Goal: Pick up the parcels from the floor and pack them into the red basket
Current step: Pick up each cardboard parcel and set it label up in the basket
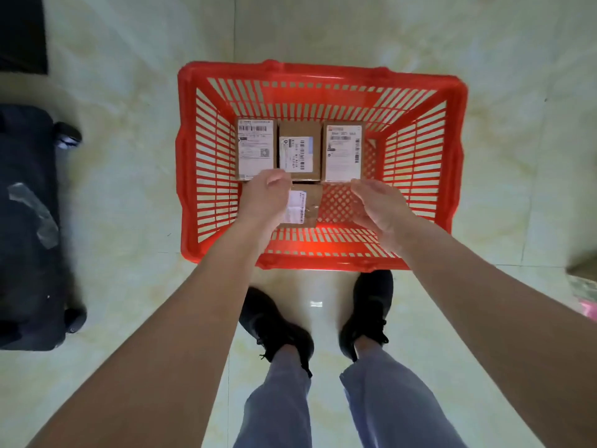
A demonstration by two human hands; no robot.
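Observation:
The red basket (190,163) stands on the floor in front of my feet. Along its far side lie three brown parcels with white labels: a left parcel (256,147), a middle parcel (299,150) and a right parcel (343,153). A fourth parcel (305,206) lies nearer, partly hidden behind my left hand. My left hand (263,202) hovers over the basket with fingers loosely curled and nothing in it. My right hand (378,208) hovers over the right half of the basket, fingers apart, holding nothing.
A dark wheeled suitcase (29,221) lies on the floor to the left. A dark mat (22,30) sits at the top left corner. At the right edge a brownish object (583,266) and something pink (589,308) show partly. My black shoes (368,315) stand just behind the basket.

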